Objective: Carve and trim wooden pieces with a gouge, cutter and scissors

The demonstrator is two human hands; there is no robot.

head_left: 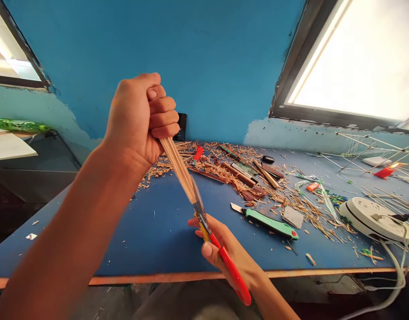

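My left hand is raised in a fist above the table, wrapped round the upper end of a pale wooden strip. The strip slants down to the right and has long grooves; I cannot tell whether it is one piece or several laid together. Below it, my right hand holds red-handled shears, its fingers partly hidden behind them. The metal blade, a little blurred, lies against the strip's lower end. A bit of yellow shows beside the metal near my right fingers.
Shavings cover the back of the blue table. A green utility knife with its blade out lies right of my right hand. Farther right are a round white power strip with cables and a thin stick frame. A phone leans against the wall.
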